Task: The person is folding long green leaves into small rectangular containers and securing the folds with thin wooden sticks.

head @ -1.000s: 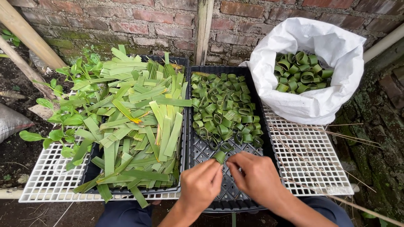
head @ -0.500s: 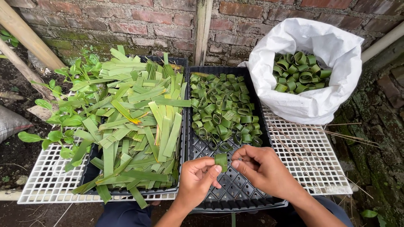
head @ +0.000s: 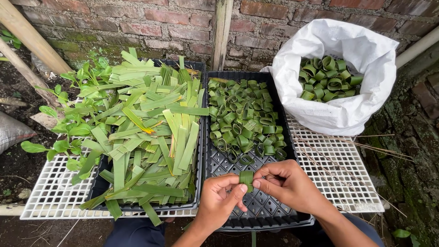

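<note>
Your left hand (head: pixel 222 197) and right hand (head: pixel 286 183) both pinch one rolled leaf ring (head: pixel 246 177); the ring pile (head: pixel 244 119) lies at twelve o'clock in the black tray (head: pixel 270 215).

Both hands (head: pixel 256 190) and forearms bare, no sleeves, rings or watch; dark navy trousers (head: pixel 137 231) below.
</note>
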